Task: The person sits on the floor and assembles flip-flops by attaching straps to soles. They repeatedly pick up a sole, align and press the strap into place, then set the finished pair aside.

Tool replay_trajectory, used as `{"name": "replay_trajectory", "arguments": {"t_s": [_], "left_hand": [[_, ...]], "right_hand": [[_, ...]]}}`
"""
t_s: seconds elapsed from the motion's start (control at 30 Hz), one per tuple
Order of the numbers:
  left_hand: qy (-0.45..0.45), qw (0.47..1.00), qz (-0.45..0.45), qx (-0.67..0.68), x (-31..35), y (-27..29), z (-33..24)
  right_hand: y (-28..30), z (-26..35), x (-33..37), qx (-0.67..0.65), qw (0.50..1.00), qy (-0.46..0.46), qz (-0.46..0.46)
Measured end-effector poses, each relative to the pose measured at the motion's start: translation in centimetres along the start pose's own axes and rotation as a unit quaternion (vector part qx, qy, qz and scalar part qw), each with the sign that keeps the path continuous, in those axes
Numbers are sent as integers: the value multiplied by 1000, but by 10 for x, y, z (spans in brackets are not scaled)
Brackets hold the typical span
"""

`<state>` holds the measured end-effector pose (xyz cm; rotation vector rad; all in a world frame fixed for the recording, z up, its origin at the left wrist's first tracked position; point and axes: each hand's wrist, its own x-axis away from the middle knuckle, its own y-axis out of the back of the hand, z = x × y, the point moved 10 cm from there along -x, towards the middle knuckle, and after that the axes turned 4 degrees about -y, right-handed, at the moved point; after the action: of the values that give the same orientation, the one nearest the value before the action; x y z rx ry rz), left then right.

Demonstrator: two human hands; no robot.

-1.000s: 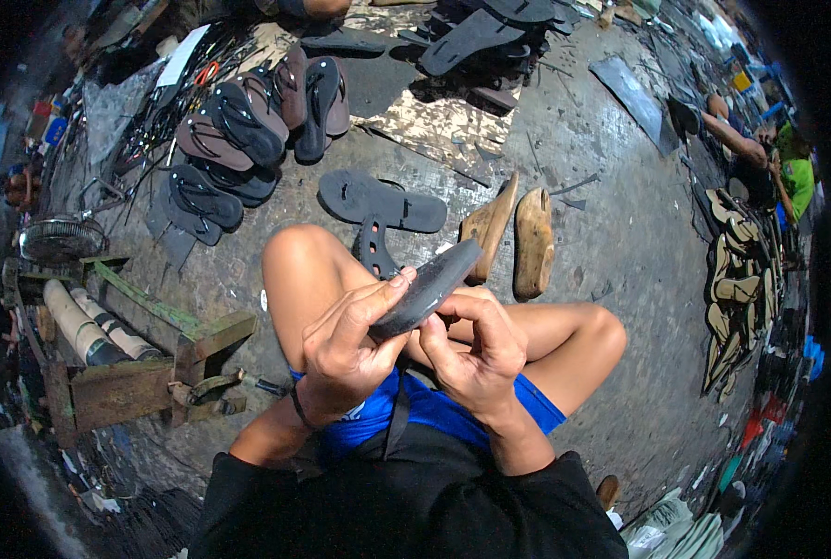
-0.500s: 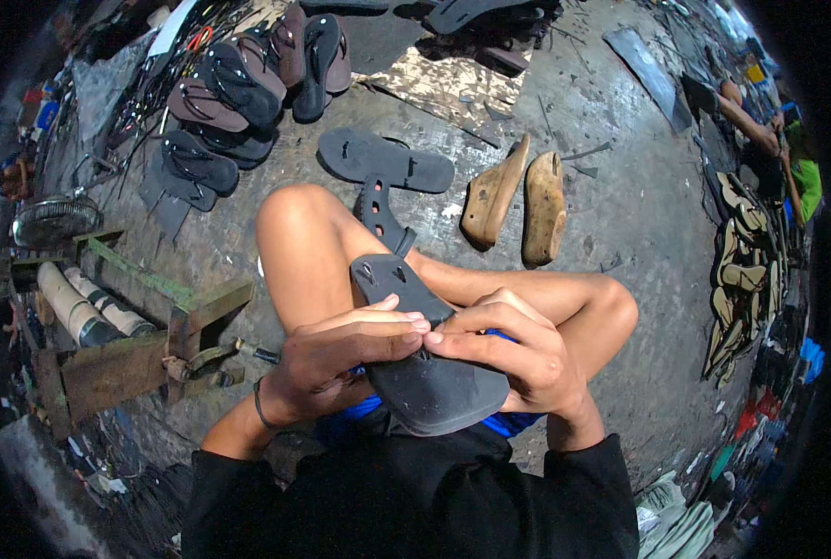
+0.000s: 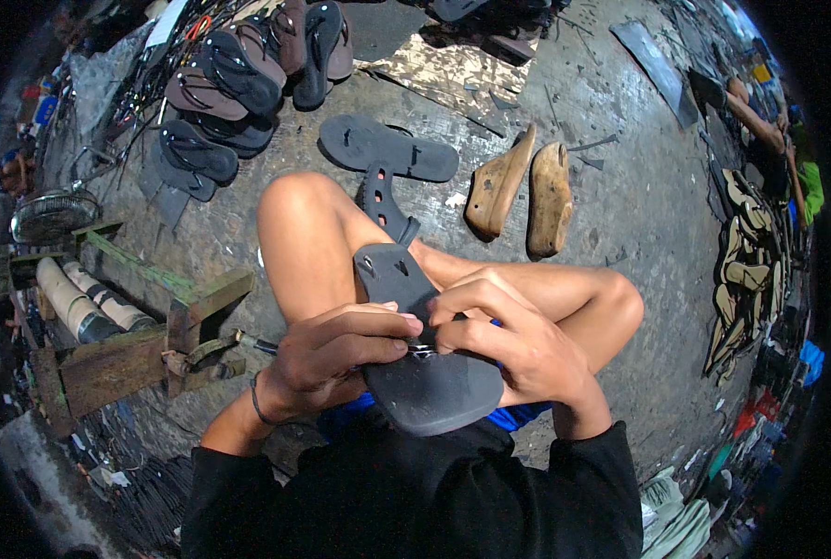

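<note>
A dark grey sandal sole [image 3: 432,396] lies over my lap, its narrower slotted end pointing away from me. My left hand [image 3: 346,347] grips its left edge, fingertips bent onto the upper face near the middle. From the other side my right hand [image 3: 513,340] grips it too, index finger and thumb close to a small slot with a pale glint between the hands. What the thumbs do underneath is hidden. Just beyond the sole, a black strap piece with oval holes [image 3: 378,197] rests by my shin, against another grey sole [image 3: 388,149] on the floor.
Two wooden shoe lasts [image 3: 550,200] stand ahead on the right. Finished flip-flops [image 3: 241,73] are piled at the far left. A wooden frame [image 3: 117,373] holding rolls is at my left, near a fan [image 3: 54,216]. Tan straps [image 3: 743,270] lie right; another person's arm [image 3: 756,123] shows beyond.
My fingertips have drawn apart a little at the middle of the sole, baring the slot with the pale glint. My right fingers are more bent. The view has shifted slightly.
</note>
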<state>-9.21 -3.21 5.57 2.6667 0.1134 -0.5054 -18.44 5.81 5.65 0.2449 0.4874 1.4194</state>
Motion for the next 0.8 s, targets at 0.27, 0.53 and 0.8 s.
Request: {"name": "replay_trajectory", "arguments": {"t_s": [0.27,0.53,0.8], "left_hand": [[110,920,-377,21,16,52,6],[389,631,-176,648,82,-118,83],[300,750,-187,558,44,-108,99]], "right_hand": [[52,-123,-25,-135,945,-70,-289],[8,-293,43,369,707,-481,-364],[40,-351,102,-116,733,-475,-473]]}}
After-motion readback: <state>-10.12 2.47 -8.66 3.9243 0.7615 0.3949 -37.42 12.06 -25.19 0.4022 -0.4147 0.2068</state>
